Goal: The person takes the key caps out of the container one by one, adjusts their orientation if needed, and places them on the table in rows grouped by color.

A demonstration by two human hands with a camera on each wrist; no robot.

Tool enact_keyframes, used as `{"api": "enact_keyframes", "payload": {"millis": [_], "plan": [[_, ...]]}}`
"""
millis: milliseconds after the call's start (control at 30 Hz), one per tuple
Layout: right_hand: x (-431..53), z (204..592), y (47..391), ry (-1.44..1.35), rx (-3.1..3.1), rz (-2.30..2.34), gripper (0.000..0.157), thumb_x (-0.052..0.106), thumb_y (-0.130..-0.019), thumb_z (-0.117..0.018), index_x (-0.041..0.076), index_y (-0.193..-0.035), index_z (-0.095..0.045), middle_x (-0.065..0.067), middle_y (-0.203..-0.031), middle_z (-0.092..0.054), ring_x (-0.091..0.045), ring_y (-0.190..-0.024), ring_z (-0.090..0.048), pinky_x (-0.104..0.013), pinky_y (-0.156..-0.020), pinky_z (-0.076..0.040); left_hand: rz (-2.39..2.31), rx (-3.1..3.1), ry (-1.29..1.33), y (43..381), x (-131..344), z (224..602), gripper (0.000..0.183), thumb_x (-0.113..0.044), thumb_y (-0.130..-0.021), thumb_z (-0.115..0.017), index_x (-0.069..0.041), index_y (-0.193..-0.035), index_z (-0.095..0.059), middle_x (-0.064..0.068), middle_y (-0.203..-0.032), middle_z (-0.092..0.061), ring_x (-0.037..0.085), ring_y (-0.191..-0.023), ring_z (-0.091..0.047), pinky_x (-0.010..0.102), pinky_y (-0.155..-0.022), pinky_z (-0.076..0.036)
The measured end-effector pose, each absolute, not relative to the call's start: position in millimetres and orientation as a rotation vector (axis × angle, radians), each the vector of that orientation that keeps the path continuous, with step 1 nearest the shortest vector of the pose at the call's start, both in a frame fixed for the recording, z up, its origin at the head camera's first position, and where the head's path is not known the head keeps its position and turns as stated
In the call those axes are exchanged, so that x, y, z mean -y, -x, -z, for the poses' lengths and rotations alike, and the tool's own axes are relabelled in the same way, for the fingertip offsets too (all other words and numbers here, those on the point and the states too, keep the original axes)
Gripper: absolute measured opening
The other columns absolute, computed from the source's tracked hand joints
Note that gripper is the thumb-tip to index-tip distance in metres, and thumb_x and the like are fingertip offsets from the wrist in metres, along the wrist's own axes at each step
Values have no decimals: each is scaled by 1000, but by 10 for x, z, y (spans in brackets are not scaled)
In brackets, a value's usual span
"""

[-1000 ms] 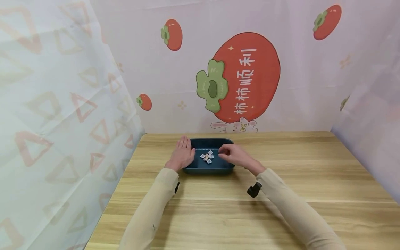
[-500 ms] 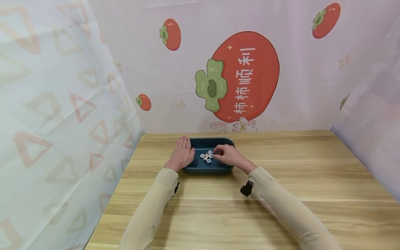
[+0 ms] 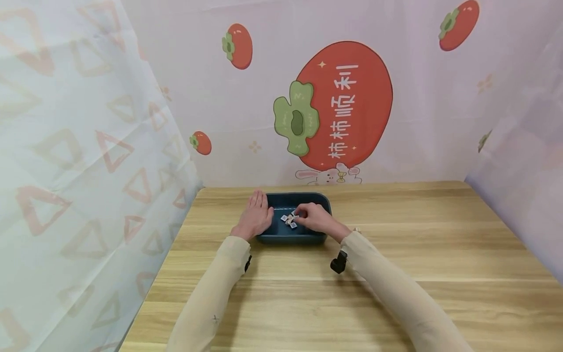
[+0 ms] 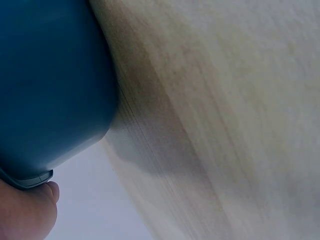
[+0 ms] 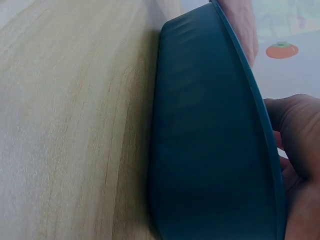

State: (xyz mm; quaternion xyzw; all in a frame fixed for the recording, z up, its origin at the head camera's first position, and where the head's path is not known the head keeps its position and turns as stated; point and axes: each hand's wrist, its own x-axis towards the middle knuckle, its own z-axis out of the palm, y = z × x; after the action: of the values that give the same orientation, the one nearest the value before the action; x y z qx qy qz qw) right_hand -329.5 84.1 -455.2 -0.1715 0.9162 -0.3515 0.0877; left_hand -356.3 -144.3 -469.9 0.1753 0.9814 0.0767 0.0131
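Note:
A dark blue tray [image 3: 292, 239] stands on the wooden table, with several small white square tiles [image 3: 284, 218] bunched inside it. My left hand [image 3: 255, 215] lies over the tray's left rim, its fingers straight. In the left wrist view, the tray's outer wall [image 4: 55, 90] fills the upper left, and part of that hand [image 4: 25, 215] touches the rim. My right hand [image 3: 317, 218] reaches over the right side, its curved fingertips at the tiles' right edge. The tray wall [image 5: 210, 135] hides its fingertips in the right wrist view, so whether they pinch a tile cannot be seen.
The wooden table [image 3: 290, 303] extends in front of the tray and to its right. Behind it hangs a pale cloth [image 3: 422, 137] printed with persimmons, and another patterned cloth [image 3: 88, 195] hangs at the left. Both forearms span the table's near part.
My right hand has moved left and inward, from above the tray's right side to the tiles. The left hand stays at the left rim. The head view has shifted slightly.

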Motion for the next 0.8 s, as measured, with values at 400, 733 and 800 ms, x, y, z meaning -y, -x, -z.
{"api": "enact_keyframes", "payload": {"millis": [400,733,800], "plan": [[-770,4610,3391,487,-2703,1004,25,25,-94,-66,11,-116,-68,-4,-89,-64,-18,-75,-57,-26,-67,-49,-198,-3057,-546,3575,1438,4694,66,-39,-106,-22,3,-155,-11,18,-165,-2,32,-154,0,45,-126,-5],[-693,4658,3473,486,-2659,993,22,22,-94,-65,11,-113,-69,-5,-99,-68,-18,-80,-60,-27,-72,-53,-204,-3063,-537,3600,1439,4708,65,-37,-106,-25,4,-155,-12,18,-165,-3,31,-154,0,44,-126,-5],[-678,4689,3492,495,-2651,996,21,22,-94,-65,12,-112,-70,-5,-97,-67,-18,-79,-60,-27,-70,-52,-201,-3059,-540,3598,1440,4708,65,-37,-106,-24,3,-155,-11,18,-165,-3,31,-154,0,44,-126,-5]]}}
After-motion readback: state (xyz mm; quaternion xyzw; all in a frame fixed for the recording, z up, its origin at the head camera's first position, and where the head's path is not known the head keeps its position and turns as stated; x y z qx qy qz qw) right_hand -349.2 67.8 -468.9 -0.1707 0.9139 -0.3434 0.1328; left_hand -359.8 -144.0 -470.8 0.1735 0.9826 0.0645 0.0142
